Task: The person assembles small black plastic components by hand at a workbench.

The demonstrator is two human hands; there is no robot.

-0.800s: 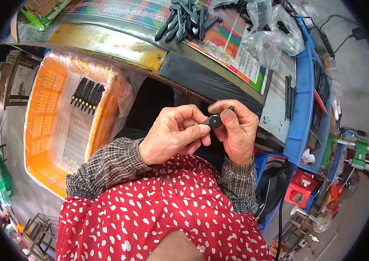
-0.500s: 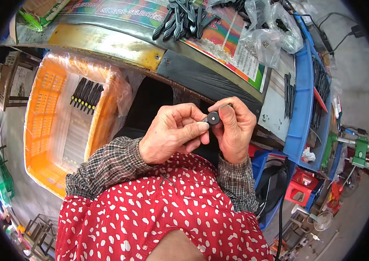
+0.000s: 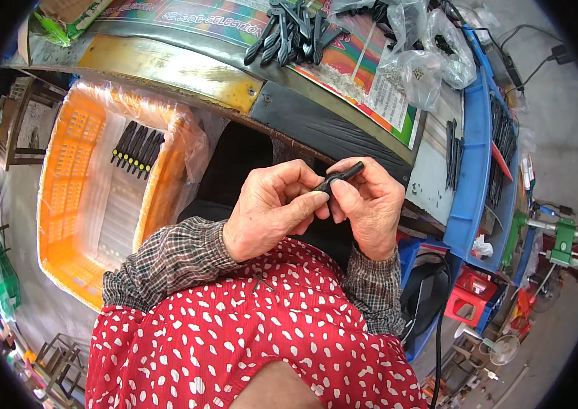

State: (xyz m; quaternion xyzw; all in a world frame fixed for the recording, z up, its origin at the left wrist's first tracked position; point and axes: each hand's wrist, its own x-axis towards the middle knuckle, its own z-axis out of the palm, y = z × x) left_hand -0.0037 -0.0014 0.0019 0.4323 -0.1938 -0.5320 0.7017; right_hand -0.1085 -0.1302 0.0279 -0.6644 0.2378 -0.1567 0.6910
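Between my two hands is a small black plastic part (image 3: 351, 170), its slim rod end pointing up to the right and its round joint near the middle. My left hand (image 3: 275, 198) pinches the lower left end between thumb and fingers. My right hand (image 3: 371, 204) is closed on the joint and rod from the right, thumb in front. The fingers hide much of the part. Ahead on the bench lies a pile of similar black plastic parts (image 3: 292, 34). To the left, a row of black pieces with yellow-green dots (image 3: 137, 146) rests in an orange crate (image 3: 57, 198).
A blue tray (image 3: 469, 163) of long black parts (image 3: 500, 146) stands at right, with a few black strips (image 3: 452, 153) beside it. Clear plastic bags (image 3: 418, 75) lie at the back right of the bench (image 3: 330, 119). A red stool (image 3: 469, 296) stands below right.
The part has been turned: its round face pointed toward me before, and now its rod shows side-on, angled up right. My right thumb has shifted down and left.
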